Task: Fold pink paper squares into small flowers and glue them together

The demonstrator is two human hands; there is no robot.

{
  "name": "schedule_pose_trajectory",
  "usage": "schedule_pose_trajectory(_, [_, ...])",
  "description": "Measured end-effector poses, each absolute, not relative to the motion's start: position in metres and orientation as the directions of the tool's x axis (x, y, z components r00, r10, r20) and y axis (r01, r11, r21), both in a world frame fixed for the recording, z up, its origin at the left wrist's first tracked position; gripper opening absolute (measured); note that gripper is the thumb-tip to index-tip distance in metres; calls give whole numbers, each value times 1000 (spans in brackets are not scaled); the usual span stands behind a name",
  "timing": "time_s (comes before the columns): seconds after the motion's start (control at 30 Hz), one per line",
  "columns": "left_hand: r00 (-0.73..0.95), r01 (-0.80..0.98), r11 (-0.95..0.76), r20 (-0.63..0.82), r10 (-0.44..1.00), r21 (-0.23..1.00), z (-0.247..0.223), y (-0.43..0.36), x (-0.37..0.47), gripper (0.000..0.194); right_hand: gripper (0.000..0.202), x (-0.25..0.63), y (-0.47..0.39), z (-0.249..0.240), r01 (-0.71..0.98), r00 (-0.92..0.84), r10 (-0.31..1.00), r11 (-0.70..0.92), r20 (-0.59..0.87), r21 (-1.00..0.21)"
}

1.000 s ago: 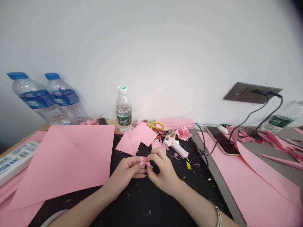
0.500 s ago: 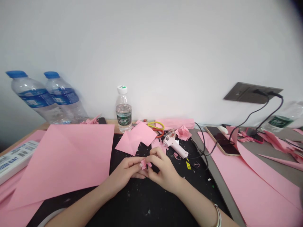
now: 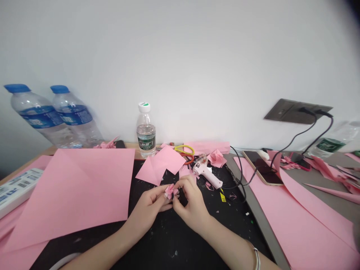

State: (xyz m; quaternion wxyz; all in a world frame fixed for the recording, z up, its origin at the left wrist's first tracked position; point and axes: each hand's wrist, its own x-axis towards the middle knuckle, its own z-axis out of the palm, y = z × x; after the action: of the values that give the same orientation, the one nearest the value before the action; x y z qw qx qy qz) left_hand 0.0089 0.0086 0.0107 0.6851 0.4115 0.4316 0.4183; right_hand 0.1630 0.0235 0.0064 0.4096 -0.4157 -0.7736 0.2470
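Note:
A small folded pink paper flower (image 3: 170,191) is held up between my two hands above the black mat (image 3: 180,243). My left hand (image 3: 153,200) pinches its left side between thumb and fingers. On the other side my right hand (image 3: 191,200) has its fingertips curled against the petals. Just beyond the hands lie cut pink paper squares (image 3: 159,165), and to the right a pale pink glue gun (image 3: 208,174) rests on the mat. Behind it sits a larger folded paper flower (image 3: 217,158). Scissors with yellow and orange handles (image 3: 187,151) lie near the wall.
Large pink sheets (image 3: 84,187) cover the left side, beside a white box (image 3: 19,189). A small water bottle (image 3: 146,135) and two big bottles (image 3: 42,118) stand along the wall. To the right are a phone (image 3: 261,167), black cables (image 3: 243,180) and a wall socket (image 3: 298,111).
The paper flower has turned so its petals show more openly, and sits slightly higher. My right hand's fingers have shifted around it. The view has moved a little.

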Motion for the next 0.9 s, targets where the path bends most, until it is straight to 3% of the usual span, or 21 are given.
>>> schedule_pose_trajectory(0.27, [220,-138,185,-152,963,973,4,5,11,35,20,159,20,4,431,-274,869,494,412,-755])
schedule_pose_trajectory(0.43, [232,-149,203,-166,958,968,5,4,12,37,21,160,20,4,436,-284,859,512,427,-741])
schedule_pose_trajectory(0.6, [246,-134,223,-185,951,966,6,6,10,34,23,164,24,5,444,-359,802,597,478,-668])
schedule_pose_trajectory(0.9, [308,88,89,-112,945,992,11,13,3,26,24,172,28,6,453,-529,724,682,443,-574])
